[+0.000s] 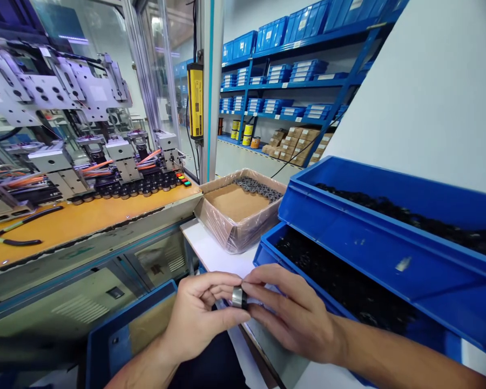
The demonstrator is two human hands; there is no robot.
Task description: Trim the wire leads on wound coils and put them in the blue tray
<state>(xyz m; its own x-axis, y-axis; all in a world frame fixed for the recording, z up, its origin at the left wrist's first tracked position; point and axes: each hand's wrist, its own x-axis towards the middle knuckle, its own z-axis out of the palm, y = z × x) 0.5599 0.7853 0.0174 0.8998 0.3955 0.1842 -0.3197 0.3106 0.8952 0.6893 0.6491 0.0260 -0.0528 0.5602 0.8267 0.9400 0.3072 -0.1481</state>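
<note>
Between my two hands is a small ring-shaped part (pixel 237 297), with a silvery metal band on its left side and a black rim on its right. My left hand (pixel 202 313) grips it between thumb and fingers. The fingertips of my right hand (pixel 289 310) are pinched together against its black side. Both hands are above the edge of a white table, in front of the blue bins. How far the right fingers wrap the part is partly hidden.
A plastic-lined cardboard box (pixel 230 237) holds grey ring parts. Two stacked blue bins (pixel 364 232) with black parts stand at right. At left, a machine bench (pixel 162 208) carries rows of round black parts (pixel 146 186) and pliers (pixel 20 227). Another blue bin (pixel 91 346) is below.
</note>
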